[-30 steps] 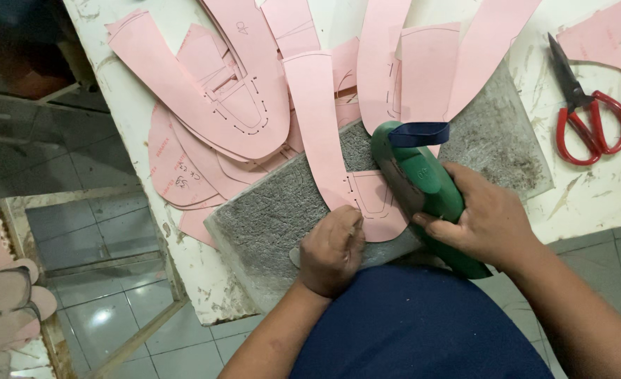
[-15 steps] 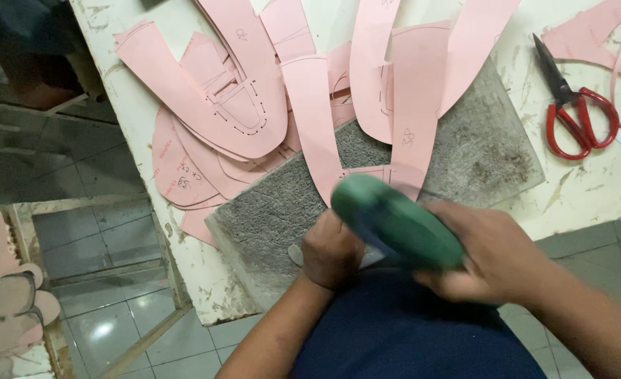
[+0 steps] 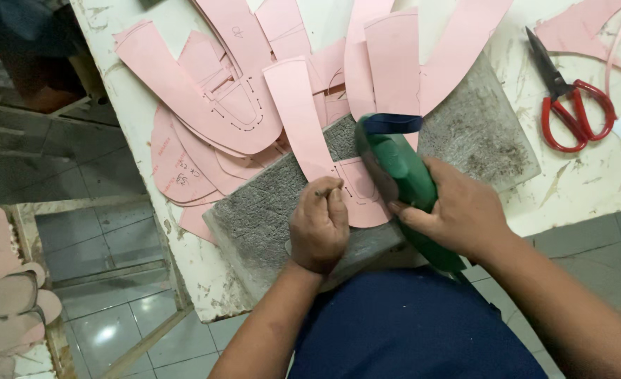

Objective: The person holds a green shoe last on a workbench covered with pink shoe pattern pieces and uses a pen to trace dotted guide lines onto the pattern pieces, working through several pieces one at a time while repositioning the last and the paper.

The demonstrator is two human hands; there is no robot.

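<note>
Right hand (image 3: pixel 465 207) gripping green mallet (image 3: pixel 401 175) head up-left, left hand (image 3: pixel 319 228) pinching punch (image 3: pixel 324 190).

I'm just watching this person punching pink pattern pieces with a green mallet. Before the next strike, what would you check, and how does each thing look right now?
1. Left hand pinches the small metal punch with its tip on the pink pattern piece: ok.
2. Pattern piece lies flat on the grey pad: ok.
3. Right hand has a firm grip on the green mallet: ok.
4. Punch stands upright: cannot tell, it is mostly hidden by the fingers.
5. Fingers out of the mallet's path: not ok, they sit right at the punch's top.
6. Red scissors lie well aside on the table: ok.
</note>
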